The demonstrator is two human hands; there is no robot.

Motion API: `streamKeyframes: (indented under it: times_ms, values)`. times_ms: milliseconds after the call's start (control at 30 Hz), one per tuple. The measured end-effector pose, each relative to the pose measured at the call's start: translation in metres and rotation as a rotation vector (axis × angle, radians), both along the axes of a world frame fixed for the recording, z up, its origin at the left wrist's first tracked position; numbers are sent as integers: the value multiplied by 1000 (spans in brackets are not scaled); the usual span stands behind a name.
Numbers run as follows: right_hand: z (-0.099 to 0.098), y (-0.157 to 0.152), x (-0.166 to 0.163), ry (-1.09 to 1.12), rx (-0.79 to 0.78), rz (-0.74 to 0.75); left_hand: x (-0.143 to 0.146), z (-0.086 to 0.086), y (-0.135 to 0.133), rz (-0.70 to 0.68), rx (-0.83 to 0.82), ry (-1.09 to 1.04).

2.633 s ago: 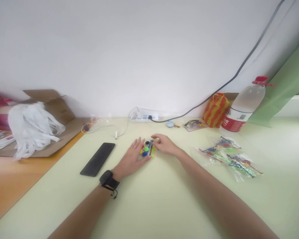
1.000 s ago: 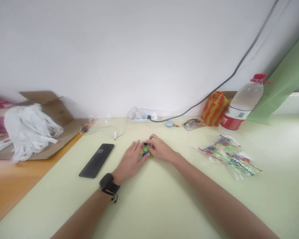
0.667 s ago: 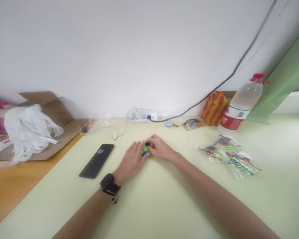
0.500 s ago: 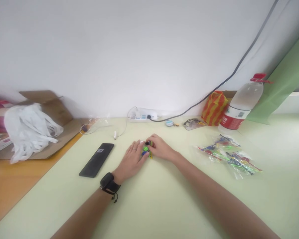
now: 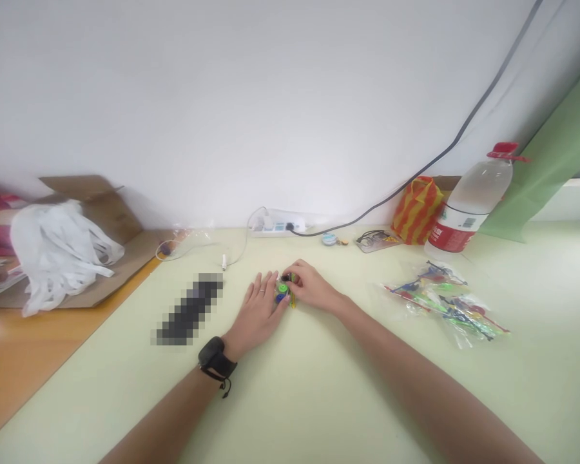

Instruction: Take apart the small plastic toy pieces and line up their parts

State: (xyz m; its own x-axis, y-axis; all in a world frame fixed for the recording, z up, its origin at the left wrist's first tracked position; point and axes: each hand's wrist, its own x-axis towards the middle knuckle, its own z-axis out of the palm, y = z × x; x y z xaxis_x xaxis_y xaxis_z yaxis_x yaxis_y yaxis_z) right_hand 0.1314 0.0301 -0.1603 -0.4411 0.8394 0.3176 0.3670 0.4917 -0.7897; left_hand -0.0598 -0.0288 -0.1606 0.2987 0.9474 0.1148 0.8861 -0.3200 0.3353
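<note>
On the pale green table, a small colourful plastic toy lies between my two hands. It shows green and blue round parts, with some yellow and black beside them. My left hand, with a ring and a black wrist watch, lies flat with fingers stretched out. Its thumb reaches toward the blue part. From the right, my right hand bends over the toy, thumb and fingertips pinched at its black and yellow side. The fingers hide much of that side, so its exact kind cannot be made out.
A clear bag of coloured plastic pieces lies at right, before a large water bottle and a striped bag. A pixelated dark object is at left. A power strip sits by the wall; a cardboard box stands far left.
Both hands stay almost in place at the toy. My left wrist and forearm have shifted slightly to the right. The dark phone at left now appears pixelated.
</note>
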Motion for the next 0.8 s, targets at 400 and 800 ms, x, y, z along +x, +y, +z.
streamKeyframes:
  times_ms: [400, 800]
  values:
    - [80, 12, 99, -414, -40, -129, 1, 0, 1, 55, 88, -59]
    - [92, -18, 243, -523, -1005, -503, 48, 60, -15, -291, 310, -176]
